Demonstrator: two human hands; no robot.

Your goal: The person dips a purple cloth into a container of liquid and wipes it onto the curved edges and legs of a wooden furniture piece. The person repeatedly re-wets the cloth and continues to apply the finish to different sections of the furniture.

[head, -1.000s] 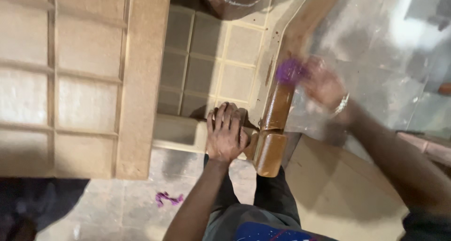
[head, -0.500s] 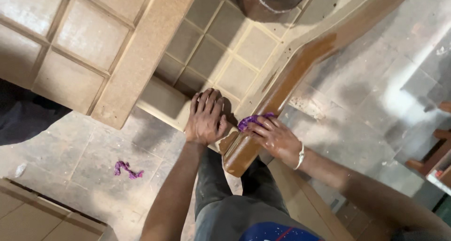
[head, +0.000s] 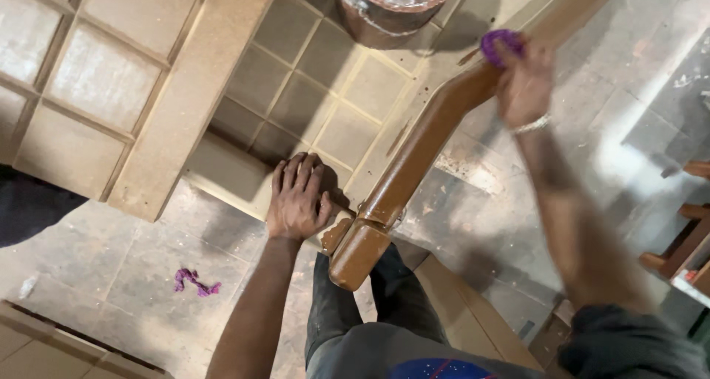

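My left hand rests flat, fingers spread, on the near edge of a pale panelled wooden door lying flat. My right hand grips a purple cloth pad and presses it on the far part of the door's long side rail, which is wet and glossy brown. The rail's near end sticks out just in front of my legs.
A round brown bucket stands on the door at the top. A second panelled door lies to the left. A purple rag scrap lies on the stone floor. Wooden furniture parts sit at the right edge.
My right hand has slid the purple pad from the near end of the rail up to its far part. The left hand has stayed on the door edge.
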